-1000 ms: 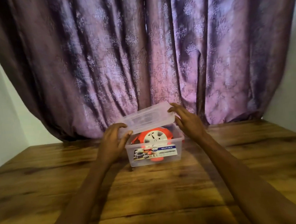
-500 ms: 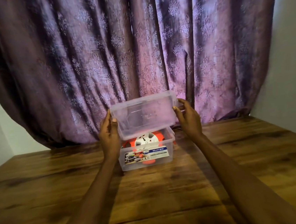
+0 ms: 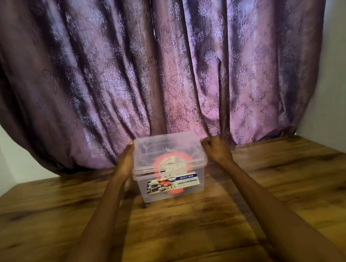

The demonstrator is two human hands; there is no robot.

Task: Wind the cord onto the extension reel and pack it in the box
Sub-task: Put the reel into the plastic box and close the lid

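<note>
A clear plastic box (image 3: 171, 184) stands on the wooden bench (image 3: 282, 204), near its far edge and just in front of a purple patterned curtain (image 3: 161, 68) that hangs down to the bench top. The box carries a printed label (image 3: 173, 182) across its front wall, with the words MULTI-BOX readable on it. Inside the box, seen through the clear plastic, sits the orange extension reel (image 3: 169, 163), its pale round face turned toward the camera; the picture is a little blurred there, so the cord on it cannot be made out. A clear lid (image 3: 167, 150) lies over the top of the box, its front rim meeting the box rim, though whether it is fully pressed home cannot be told. The left hand (image 3: 127, 159) is at the left end of the lid, fingers held fairly straight and together, the fingertips touching the lid's upper left corner and the palm flat against the side. The right hand (image 3: 216, 149) is at the right end of the lid, its fingers curled in toward a loose fist, knuckles up, pressed against the lid's right edge; how far the fingers wrap the rim is hidden. Both bare forearms reach in from the near edge of the bench, one on each side of the box. Pale walls (image 3: 343, 70) show on either side of the curtain.
</note>
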